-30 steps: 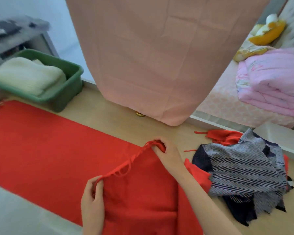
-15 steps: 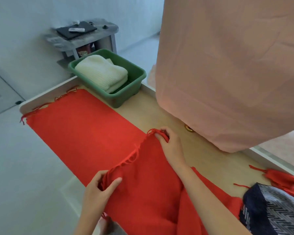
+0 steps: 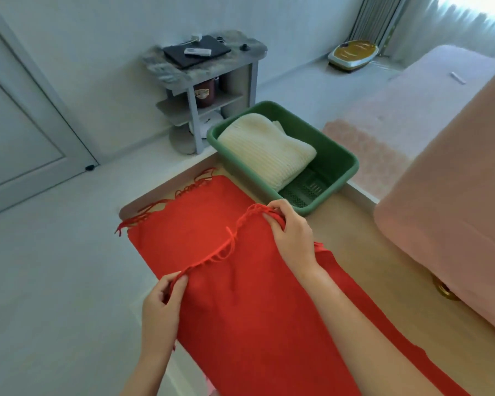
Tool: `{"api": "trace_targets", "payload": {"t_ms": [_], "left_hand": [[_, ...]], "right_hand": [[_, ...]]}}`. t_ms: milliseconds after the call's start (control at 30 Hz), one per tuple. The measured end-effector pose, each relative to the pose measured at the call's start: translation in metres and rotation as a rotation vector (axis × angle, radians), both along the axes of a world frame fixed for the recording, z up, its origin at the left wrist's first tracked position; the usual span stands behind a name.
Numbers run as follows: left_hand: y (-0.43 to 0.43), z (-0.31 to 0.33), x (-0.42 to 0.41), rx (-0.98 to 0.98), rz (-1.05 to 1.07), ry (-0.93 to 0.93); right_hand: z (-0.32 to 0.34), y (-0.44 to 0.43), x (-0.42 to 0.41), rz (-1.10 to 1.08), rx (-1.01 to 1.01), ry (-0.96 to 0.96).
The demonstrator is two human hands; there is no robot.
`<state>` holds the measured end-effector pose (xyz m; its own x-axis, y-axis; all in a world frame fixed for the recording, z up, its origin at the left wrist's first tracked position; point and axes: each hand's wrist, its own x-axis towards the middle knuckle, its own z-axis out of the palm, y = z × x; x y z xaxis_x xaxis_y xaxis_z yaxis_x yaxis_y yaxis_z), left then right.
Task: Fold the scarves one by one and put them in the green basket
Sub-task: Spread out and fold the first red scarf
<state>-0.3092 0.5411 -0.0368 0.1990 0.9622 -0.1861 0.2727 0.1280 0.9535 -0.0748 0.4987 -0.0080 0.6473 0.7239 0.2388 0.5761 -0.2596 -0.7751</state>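
A long red scarf [image 3: 240,310] with fringed ends lies along the wooden table [image 3: 363,252], one end doubled over onto itself. My left hand [image 3: 162,307] pinches the near corner of the folded-over fringed end. My right hand [image 3: 289,230] grips the far corner of that same end, close to the green basket [image 3: 340,164]. The basket stands at the table's far end and holds a folded cream knitted scarf [image 3: 266,150].
A pink cloth-covered block [image 3: 455,210] hangs over the table's right side. A grey side table [image 3: 206,70] with a laptop stands beyond the basket by the wall. White floor lies to the left, a pink bed [image 3: 406,110] to the right.
Both hands have carried the fringed end along the scarf toward the basket end. My view has turned left, so the pile of other scarves has left the frame.
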Motion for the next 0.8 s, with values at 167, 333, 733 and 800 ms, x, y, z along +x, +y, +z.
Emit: {"api": "trace_targets", "payload": {"t_ms": [167,333,733,800], "left_hand": [[0.078,-0.001,-0.004,0.027,0.084,-0.002],[0.151,-0.017,-0.006,0.056,0.134,0.057],[0.216,-0.097,-0.028,-0.161,0.095,0.278],[0.217,-0.102,-0.031,-0.18,0.02,0.302]], "right_hand": [[0.001,0.088,-0.003,0.046,0.003,-0.089],[-0.014,0.169,-0.002,0.056,-0.108,-0.147],[-0.103,0.249,0.014,0.075,-0.399,0.08],[-0.106,0.253,0.017,0.035,-0.34,0.125]]}}
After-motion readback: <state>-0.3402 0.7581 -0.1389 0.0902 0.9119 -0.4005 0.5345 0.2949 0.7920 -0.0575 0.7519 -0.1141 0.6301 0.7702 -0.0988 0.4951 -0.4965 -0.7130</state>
